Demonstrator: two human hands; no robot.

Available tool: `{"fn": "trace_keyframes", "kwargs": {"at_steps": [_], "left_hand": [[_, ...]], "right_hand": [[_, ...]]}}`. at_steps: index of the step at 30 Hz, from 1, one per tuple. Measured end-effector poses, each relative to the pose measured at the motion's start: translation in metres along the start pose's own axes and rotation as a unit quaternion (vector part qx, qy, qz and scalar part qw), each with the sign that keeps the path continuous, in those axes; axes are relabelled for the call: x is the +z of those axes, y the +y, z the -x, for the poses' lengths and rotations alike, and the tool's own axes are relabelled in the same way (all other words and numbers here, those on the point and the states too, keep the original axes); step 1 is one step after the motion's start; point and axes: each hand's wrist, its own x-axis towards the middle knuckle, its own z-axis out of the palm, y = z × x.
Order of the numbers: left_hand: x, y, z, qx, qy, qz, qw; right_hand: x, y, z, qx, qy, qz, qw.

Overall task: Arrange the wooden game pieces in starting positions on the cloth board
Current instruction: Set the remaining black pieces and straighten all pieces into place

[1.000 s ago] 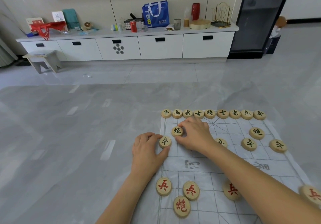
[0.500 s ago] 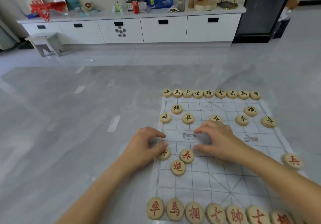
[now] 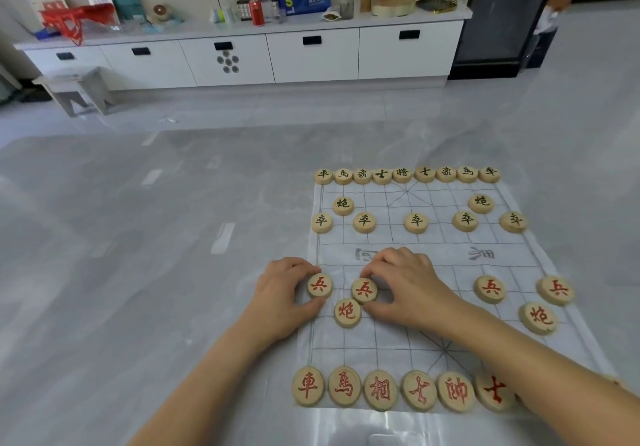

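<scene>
left hand: we are pinching the outer red soldier [image 3: 319,285] with our left hand [image 3: 280,293], a finger curling over its far edge and the thumb pressing its near edge.
right hand: we are gripping the inner red soldier [image 3: 364,290] with our right hand [image 3: 407,286], fingertips resting on its far rim and the thumb tucking in at its near side.
gripped pieces: both discs are lying flat and face up on the cloth board [image 3: 433,338], a little apart, between our two hands.
near red cannon [image 3: 347,312]: it is sitting just nearer to us than the two grips, touching the inner red soldier; neither hand is holding it.
beyond the grips: five black soldiers [image 3: 415,222] are standing in a row well past our fingertips, two black cannons [image 3: 343,205] are sitting behind them, and the black back row [image 3: 401,174] is lining the far edge.
right of the grips: two spare red soldiers [image 3: 490,288] and a far red cannon [image 3: 538,317] are lying well apart from our right hand.
nearer than the grips: the red back row [image 3: 381,390] is running along the near edge, six discs showing side by side; our right forearm is hiding whatever follows.
left of the grips: our left wrist is hanging over the grey floor [image 3: 138,238], just off the board's left edge.
far behind: a white cabinet [image 3: 311,54] is standing against the wall.
</scene>
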Motion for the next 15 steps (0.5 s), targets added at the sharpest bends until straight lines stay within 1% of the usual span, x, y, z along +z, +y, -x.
{"fn": "trace_keyframes", "kwargs": {"at_steps": [3,7,11,15], "left_hand": [[0.001,0.000,0.000,-0.001,0.002,0.004,1.000],[-0.001,0.006,0.003,0.001,0.000,-0.010,1.000],[-0.003,0.017,0.007,0.050,0.022,-0.020,0.998],[0.006,0.021,0.010,0.081,-0.018,-0.040,0.996]], "right_hand": [[-0.003,0.005,-0.001,0.007,-0.010,-0.020,1.000],[-0.006,0.009,-0.001,0.022,-0.043,-0.015,0.999],[-0.004,0.008,-0.001,0.030,-0.024,-0.015,0.999],[-0.003,0.010,0.000,0.029,-0.013,-0.029,0.999]]}}
